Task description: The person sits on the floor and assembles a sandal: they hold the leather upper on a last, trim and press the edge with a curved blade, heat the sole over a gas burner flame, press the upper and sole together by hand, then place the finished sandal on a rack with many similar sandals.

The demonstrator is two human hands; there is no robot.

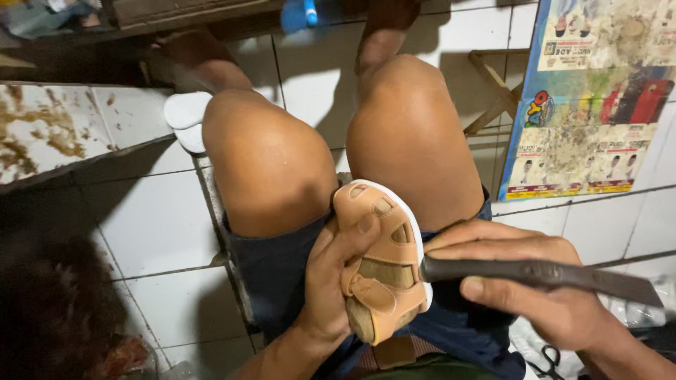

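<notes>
Gripping a small tan sandal (381, 264) low in the centre of the frame, our left hand (331, 281) wraps its fingers round the upper, sole turned right; our right hand (542, 295) closes on a dark flat tool (542, 274), tip touching the white sole edge

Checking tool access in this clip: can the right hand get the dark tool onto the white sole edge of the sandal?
Probably yes. The right hand holds the dark tool with its tip at the white sole edge of the sandal; the left hand grips the far side.
</notes>
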